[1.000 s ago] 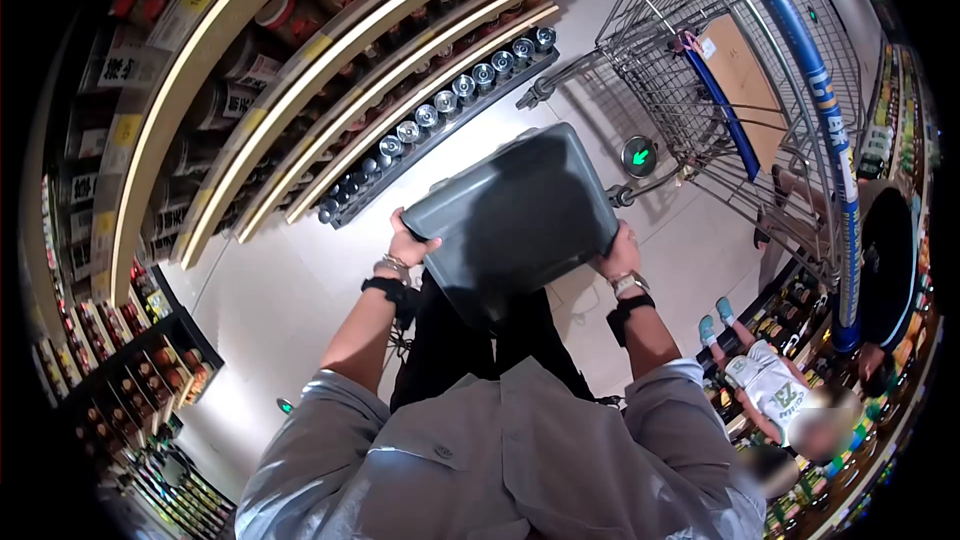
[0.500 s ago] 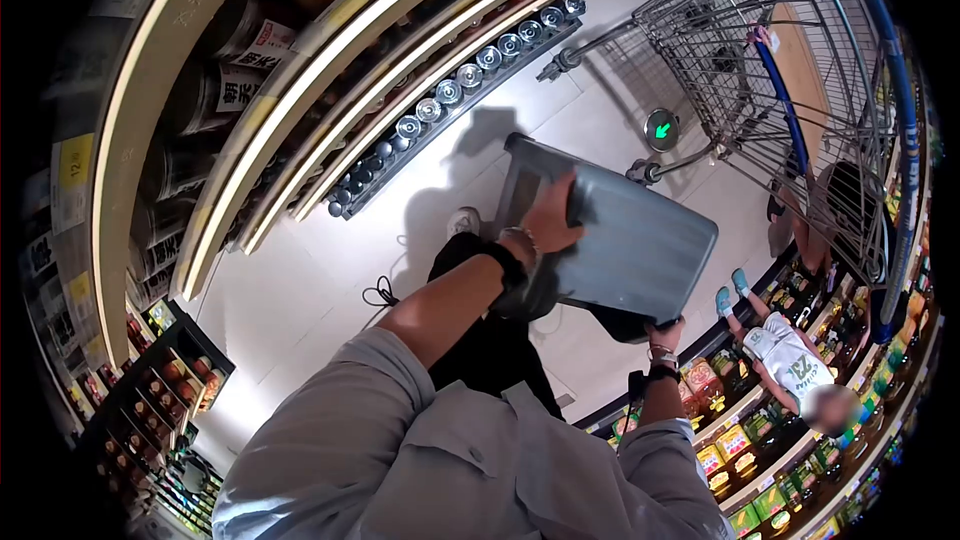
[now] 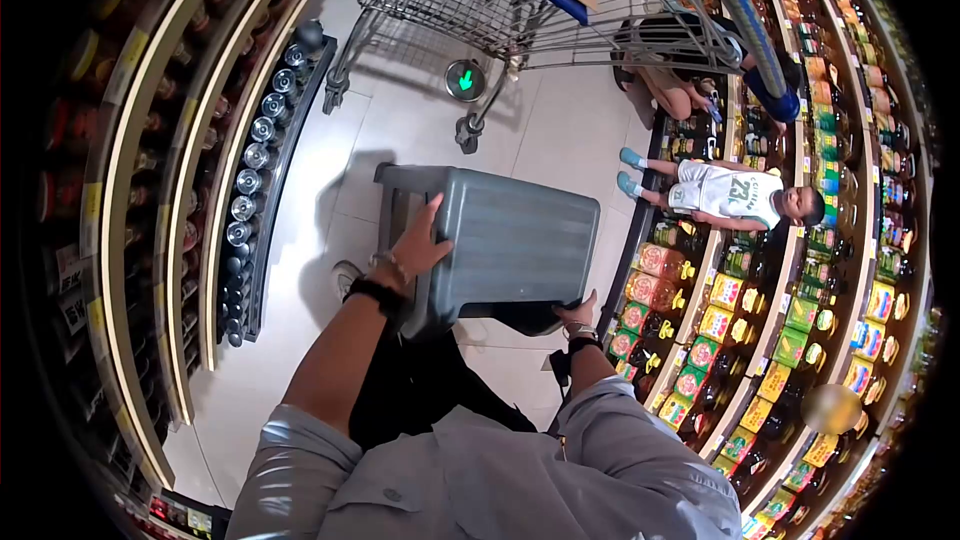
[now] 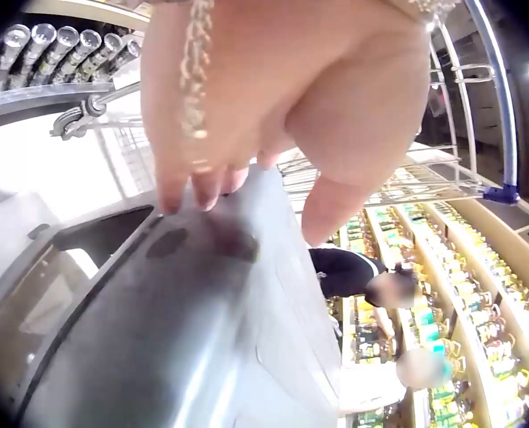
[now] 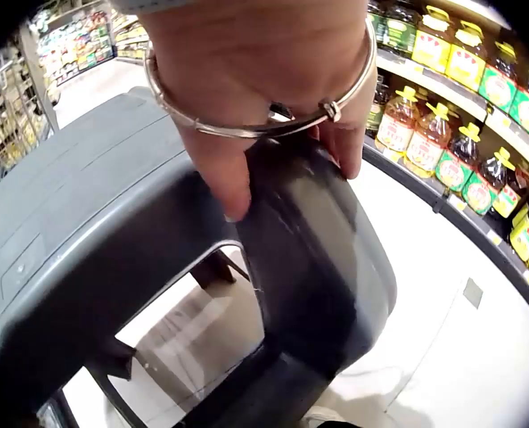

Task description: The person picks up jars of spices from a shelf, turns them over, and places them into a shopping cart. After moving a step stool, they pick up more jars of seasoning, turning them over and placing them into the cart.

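A grey plastic step stool [image 3: 520, 240] is tilted on its side in front of the body, its broad ribbed face up. The left hand [image 3: 412, 248] holds its left edge in the head view. In the left wrist view the left fingers [image 4: 206, 189] lie on one face of the stool and the thumb hangs over the other. At the lower right corner, the right hand [image 3: 577, 312] grips the stool. The right wrist view shows thumb and fingers on either side of a dark leg [image 5: 322, 241], beside an opening in the stool.
A shopping cart [image 3: 480, 30] holding a cardboard piece stands ahead. On the right, shelves [image 3: 700, 380] carry oil bottles; a child in a white jersey [image 3: 735, 195] stands beside them, with another person crouching [image 3: 665, 65] farther off. Jar shelves and a low row of bottles [image 3: 255, 155] line the left.
The stool has turned from being held level between both hands to lying tilted. The left hand has shifted onto its upper left edge. The view has swung right, bringing in more oil shelves.
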Demonstrator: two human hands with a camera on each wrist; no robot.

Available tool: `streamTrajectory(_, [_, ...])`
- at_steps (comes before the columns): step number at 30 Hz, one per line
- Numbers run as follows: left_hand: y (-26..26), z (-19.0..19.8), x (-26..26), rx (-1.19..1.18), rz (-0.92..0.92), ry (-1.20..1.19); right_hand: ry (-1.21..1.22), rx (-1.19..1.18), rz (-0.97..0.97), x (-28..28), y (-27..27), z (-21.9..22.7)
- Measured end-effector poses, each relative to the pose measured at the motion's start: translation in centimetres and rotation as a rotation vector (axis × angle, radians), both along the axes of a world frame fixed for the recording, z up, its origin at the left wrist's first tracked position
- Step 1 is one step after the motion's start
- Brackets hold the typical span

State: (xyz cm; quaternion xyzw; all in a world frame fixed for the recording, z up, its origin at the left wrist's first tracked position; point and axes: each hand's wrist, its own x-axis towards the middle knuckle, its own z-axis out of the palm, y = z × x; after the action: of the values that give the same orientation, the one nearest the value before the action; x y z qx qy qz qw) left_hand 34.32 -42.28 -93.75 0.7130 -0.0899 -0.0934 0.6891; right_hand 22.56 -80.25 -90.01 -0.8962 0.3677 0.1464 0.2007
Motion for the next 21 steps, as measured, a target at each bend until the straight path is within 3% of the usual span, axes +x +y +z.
streamTrajectory(2, [0.4, 1.7, -3.7, 0.013, 0.101, 0.276, 0.061, -0.128, -0.009, 0.2, -0.1, -0.5])
streamTrajectory(4, [1.3, 5.1, -8.2, 0.326, -0.001, 0.519, 0.116, -0.135, 0.016, 1.8, 0.6, 0.3])
streamTrajectory(5, [1.5, 4.7, -11.1, 0.247, -0.223, 0.402, 0.170, -0.147, 0.059, 2.4, 1.1, 0.6])
streamTrajectory(6, [0.9, 4.3, -13.7, 0.066, -0.453, 0.624, 0.177, -0.114, 0.086, 2.7, 0.9, 0.5])
streamTrajectory(7, [-0.1, 4.7, -15.7, -0.047, -0.573, 0.826, 0.186, -0.080, 0.117, 3.0, 0.6, 0.4])
streamTrajectory(8, [-1.3, 5.3, -17.1, 0.030, -0.557, 0.687, 0.195, -0.100, 0.135, 3.1, 0.8, 0.7])
streamTrajectory(9, [-2.5, 5.7, -17.6, -0.015, -0.388, 0.705, 0.198, -0.124, 0.151, 3.2, 1.2, 1.1])
streamTrajectory(10, [-4.6, 2.1, -20.4, 0.189, 0.068, 0.389, 0.232, -0.171, 0.137, 3.3, 1.7, 1.6])
streamTrajectory(11, [-3.9, 1.9, -18.5, 0.196, -0.174, 0.670, 0.264, -0.226, 0.121, 3.2, 1.9, 1.7])
streamTrajectory(13, [-4.5, 3.9, -18.2, 0.255, -0.046, 0.563, 0.197, -0.284, 0.081, 2.1, 1.2, 0.6])
streamTrajectory(15, [-4.6, 3.3, -18.4, 0.253, 0.117, 0.337, 0.260, -0.285, 0.055, 2.3, 2.3, 1.4])
streamTrajectory(19, [-1.1, 3.0, -14.3, 0.313, 0.045, 0.371, 0.292, -0.211, 0.040, 3.4, 5.8, 2.6])
streamTrajectory(21, [0.9, 3.2, -11.7, 0.344, 0.075, 0.347, 0.161, -0.121, 0.033, 2.4, 7.1, 1.0])
